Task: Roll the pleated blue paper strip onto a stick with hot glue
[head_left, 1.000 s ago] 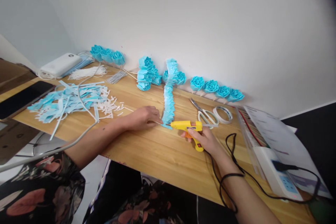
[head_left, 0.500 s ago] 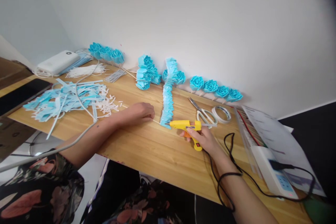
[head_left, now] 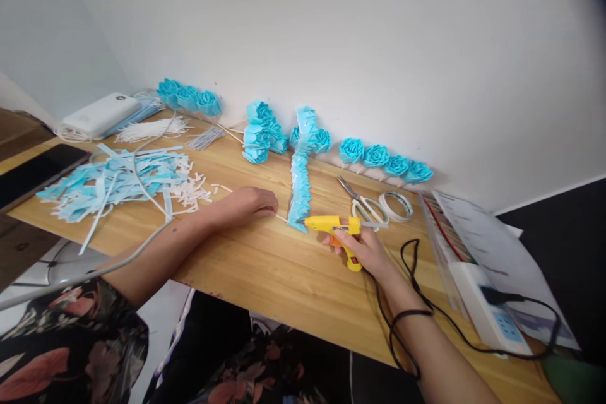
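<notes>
My right hand (head_left: 362, 246) is closed round the grip of a yellow glue gun (head_left: 331, 225), fingers at its orange trigger. The nozzle points left and meets the near end of a long pleated blue strip (head_left: 300, 186) that runs back across the table. A thin wooden stick (head_left: 282, 218) reaches from my left hand (head_left: 255, 205) to that same strip end. The left fingers are pinched on the stick; the hand rests low over the tabletop.
Blue paper flowers (head_left: 379, 156) lie along the wall. Scissors (head_left: 364, 205) and a tape roll (head_left: 396, 206) sit beyond the gun. Cut strips (head_left: 127, 177) are piled left, near a phone (head_left: 40, 170). The gun's black cord (head_left: 454, 328) runs to a power strip (head_left: 492, 309).
The view has shifted very slightly. Both hands, the glue gun and the strip keep nearly the same places relative to each other.
</notes>
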The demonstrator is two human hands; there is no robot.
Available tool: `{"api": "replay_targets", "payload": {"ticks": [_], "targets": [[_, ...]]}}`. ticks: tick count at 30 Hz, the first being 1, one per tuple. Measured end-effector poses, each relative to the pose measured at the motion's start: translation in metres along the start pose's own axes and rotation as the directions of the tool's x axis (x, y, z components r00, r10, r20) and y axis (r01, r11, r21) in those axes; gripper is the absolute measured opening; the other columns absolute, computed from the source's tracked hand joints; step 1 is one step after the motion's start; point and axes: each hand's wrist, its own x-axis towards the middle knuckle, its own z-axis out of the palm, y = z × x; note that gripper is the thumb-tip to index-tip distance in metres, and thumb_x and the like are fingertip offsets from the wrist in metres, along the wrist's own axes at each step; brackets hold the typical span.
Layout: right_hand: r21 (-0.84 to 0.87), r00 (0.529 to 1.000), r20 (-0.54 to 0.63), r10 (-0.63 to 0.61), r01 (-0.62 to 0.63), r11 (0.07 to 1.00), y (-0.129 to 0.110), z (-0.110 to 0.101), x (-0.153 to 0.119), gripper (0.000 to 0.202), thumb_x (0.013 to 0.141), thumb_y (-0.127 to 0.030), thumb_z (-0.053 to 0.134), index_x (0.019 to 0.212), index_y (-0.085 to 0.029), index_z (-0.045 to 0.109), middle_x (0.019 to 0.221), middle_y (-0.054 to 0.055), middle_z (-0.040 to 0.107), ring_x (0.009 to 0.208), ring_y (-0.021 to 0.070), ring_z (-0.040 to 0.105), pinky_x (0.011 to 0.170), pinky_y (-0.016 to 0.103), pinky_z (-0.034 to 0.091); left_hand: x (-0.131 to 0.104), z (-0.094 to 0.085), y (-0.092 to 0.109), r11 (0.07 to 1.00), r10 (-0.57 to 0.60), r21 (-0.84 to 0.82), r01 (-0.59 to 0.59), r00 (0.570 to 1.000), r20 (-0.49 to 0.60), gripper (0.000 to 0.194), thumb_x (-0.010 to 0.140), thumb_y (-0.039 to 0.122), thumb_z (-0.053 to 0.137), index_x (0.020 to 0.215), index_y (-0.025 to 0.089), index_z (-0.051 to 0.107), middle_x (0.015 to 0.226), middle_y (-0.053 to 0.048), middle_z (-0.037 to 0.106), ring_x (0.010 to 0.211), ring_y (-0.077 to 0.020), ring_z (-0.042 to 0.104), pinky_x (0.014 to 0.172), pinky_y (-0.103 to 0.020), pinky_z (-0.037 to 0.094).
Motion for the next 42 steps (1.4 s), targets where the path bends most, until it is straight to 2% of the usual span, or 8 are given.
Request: {"api": "replay_targets", "payload": {"ticks": [5,17,23,27,31,39,42], "targets": [[0.090,0.995,-0.095,-0.004,0.013,0.996,0.002,-0.001,0.001,0.044,0.084,-0.057,0.057,0.082,-0.015,0.073,0.080,0.010,0.073,0.060,0.0159,0.062,0.057,0.026,0.051,0.000,0.000,0.000,1.000,-0.023,0.008,0.023,1.000,0.013,0.024,0.096,0.023,0.043,0.086,0.015,0.063,0.088,-0.004,0.063,0.081,-0.0142,0.058,0.073,-0.024,0.040],[0.089,0.992,-0.126,-0.020,0.031,0.996,0.002,-0.003,0.002,0.048,0.083,-0.060,0.056,0.078,-0.015,0.073,0.073,0.009,0.072,0.056,0.0160,0.061,0.052,0.026,0.050,0.000,0.005,-0.011,0.998,-0.017,0.059,0.020,0.999,-0.044,0.028,0.098,0.028,0.040,0.089,0.016,0.063,0.090,-0.005,0.066,0.081,-0.0150,0.059,0.072,-0.024,0.040],[0.144,0.989,-0.137,-0.049,0.068,0.987,0.001,-0.004,0.004,0.048,0.082,-0.060,0.058,0.076,-0.015,0.074,0.061,0.007,0.068,0.054,0.0160,0.061,0.050,0.025,0.049,0.000,0.007,-0.010,0.997,-0.027,0.065,0.032,0.997,-0.077,0.019,0.092,0.021,0.046,0.089,0.015,0.064,0.091,-0.005,0.067,0.078,-0.0134,0.058,0.071,-0.023,0.039],[0.174,0.990,-0.126,-0.064,0.086,0.981,0.003,-0.004,0.005,0.044,0.084,-0.057,0.058,0.077,-0.016,0.074,0.065,0.007,0.071,0.053,0.0156,0.061,0.050,0.026,0.048,0.000,0.009,-0.012,0.997,-0.011,0.073,0.020,0.993,-0.114,0.016,0.086,0.013,0.049,0.089,0.015,0.065,0.090,-0.005,0.065,0.080,-0.0136,0.058,0.071,-0.022,0.041],[0.221,0.988,-0.151,-0.037,0.071,0.973,0.004,-0.004,0.005,0.044,0.084,-0.056,0.059,0.082,-0.015,0.074,0.070,0.008,0.073,0.053,0.0152,0.061,0.047,0.026,0.046,0.000,0.007,-0.013,0.998,0.019,0.062,-0.012,0.994,-0.108,0.017,0.088,0.014,0.048,0.086,0.014,0.065,0.088,-0.006,0.064,0.080,-0.0138,0.059,0.072,-0.023,0.041],[0.147,0.997,-0.063,-0.053,0.061,0.987,-0.033,-0.019,0.015,0.043,0.081,-0.056,0.062,0.082,-0.014,0.074,0.071,0.009,0.073,0.057,0.0160,0.064,0.054,0.026,0.048,-0.004,-0.001,-0.019,0.999,0.020,0.032,-0.020,1.000,-0.011,0.020,0.092,0.019,0.048,0.088,0.015,0.067,0.092,-0.005,0.067,0.082,-0.0132,0.060,0.072,-0.022,0.041],[0.141,0.997,-0.047,-0.058,0.064,0.988,-0.034,-0.016,0.019,0.045,0.082,-0.057,0.061,0.078,-0.014,0.075,0.069,0.009,0.073,0.057,0.0160,0.064,0.053,0.025,0.048,-0.004,-0.001,-0.021,0.999,0.036,0.019,-0.036,0.999,-0.003,0.020,0.091,0.018,0.049,0.088,0.014,0.068,0.090,-0.006,0.067,0.080,-0.0133,0.061,0.072,-0.022,0.041]]}}
